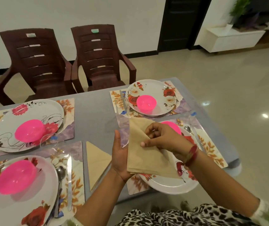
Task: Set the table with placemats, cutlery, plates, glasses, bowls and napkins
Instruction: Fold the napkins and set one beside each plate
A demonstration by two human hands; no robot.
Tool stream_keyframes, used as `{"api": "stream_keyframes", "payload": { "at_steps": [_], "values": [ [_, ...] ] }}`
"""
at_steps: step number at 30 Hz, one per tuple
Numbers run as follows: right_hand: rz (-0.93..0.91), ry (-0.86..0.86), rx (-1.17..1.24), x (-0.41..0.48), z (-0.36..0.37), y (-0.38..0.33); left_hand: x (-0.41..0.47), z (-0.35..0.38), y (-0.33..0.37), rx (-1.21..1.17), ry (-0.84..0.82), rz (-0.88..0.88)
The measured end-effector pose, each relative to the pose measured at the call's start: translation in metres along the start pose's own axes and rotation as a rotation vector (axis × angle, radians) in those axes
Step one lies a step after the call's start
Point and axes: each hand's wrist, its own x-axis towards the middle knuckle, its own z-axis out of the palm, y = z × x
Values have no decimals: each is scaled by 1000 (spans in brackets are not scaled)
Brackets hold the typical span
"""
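Head view showed four pink bowls, one on each of four floral plates: far-left bowl (30, 130) on far-left plate (32, 110); near-left bowl (16, 176) on near-left plate (44, 185); far-right bowl (146, 102) on far-right plate (153, 88); near-right bowl (176, 128), partly hidden behind the right hand (161, 137), on near-right plate (168, 185); four placemats lay under them on the grey bench (94, 115), the far-right placemat (114, 95) among them; two napkins showed; the folded napkin (96, 162) lay on the bench between the near settings; the left hand (120, 157), fingers straight, carried the held napkin (146, 157) on its palm above the near-right plate; the right hand's fingers pinched a fold of it.
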Motion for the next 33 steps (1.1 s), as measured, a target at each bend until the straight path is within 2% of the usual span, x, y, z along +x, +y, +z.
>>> {"api": "stream_keyframes", "payload": {
  "at_steps": [3,8,14,17,20,22,24,26,29,31,33],
  "values": [
    [47,-25,-8,-9,-6,2,8,1,-11,-3,-37,-11],
    [38,0,56,-21,-35,13,24,7,-26,59,114,58],
    [-195,129,205,-32,-86,33,61,38,-54,105,187,82],
    [-286,248,300,-33,-130,44,93,55,-76,164,139,125],
    [-329,372,412,-35,-189,61,129,66,-96,179,287,29],
    [-308,408,483,-34,-228,74,145,69,-104,146,300,49],
    [-269,440,500,-31,-273,88,166,68,-109,144,388,55],
    [-213,472,478,-23,-314,101,182,68,-114,129,447,76],
    [-104,470,433,-2,-355,117,197,68,-119,89,444,147],
    [-78,518,227,19,-372,130,203,69,-124,72,472,201],
    [-158,634,-155,41,-382,137,203,71,-128,49,477,246]
  ]
}}
